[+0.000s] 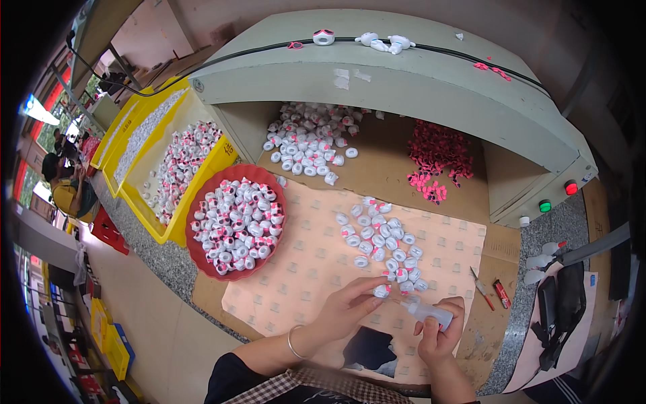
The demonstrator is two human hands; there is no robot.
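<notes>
Down at the near edge of the bench (538, 236), the person's left hand (346, 306) pinches a small white cap (381, 291) between fingertips, holding it just above the pale patterned mat (296, 269). The right hand (441, 330) is clenched around a small squeeze bottle (427, 311), whose long axis runs up and to the left, so its nozzle points straight at the cap and almost touches it (whether it makes contact is hard to tell). The cap sits left of the right hand, and the left hand is the nearer one. Just beyond lie a cluster of white caps (383, 242), a red bowl (202, 259) full of them, and yellow bins (202, 168) farther left.
</notes>
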